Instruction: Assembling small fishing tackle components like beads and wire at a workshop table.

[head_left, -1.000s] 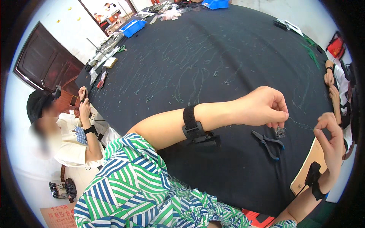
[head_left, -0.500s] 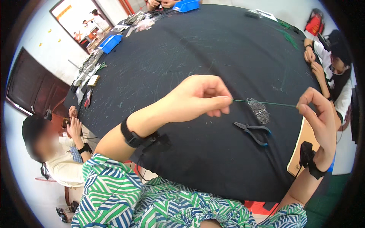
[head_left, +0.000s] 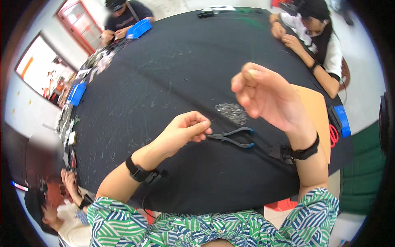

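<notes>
My left hand point(head_left: 187, 129) is closed in a pinch, thumb against fingers. A short bit of thin green thread point(head_left: 212, 120) sticks out from its fingertips. My right hand point(head_left: 267, 92) is raised to the right, palm partly towards me, fingers curled and the thumb close to the index finger. Whatever it may hold is too fine to make out, and no thread shows between the hands. Pliers point(head_left: 230, 138) with blue-tipped handles lie on the black cloth, their jaws beside my left fingertips. Behind them is a pile of small silvery metal pieces point(head_left: 232, 113), near my right fingers.
A tan board point(head_left: 314, 119) lies under my right forearm, with red-handled scissors point(head_left: 333, 136) and a blue item point(head_left: 342, 120) beyond it. Blue bins point(head_left: 139, 29) and clutter line the table's left and far edges. Co-workers sit at far left, near left and far right.
My hands have moved left in the view. The right hand has risen and turned palm towards me. The taut green thread between the hands no longer shows. The view has swung to the right.
</notes>
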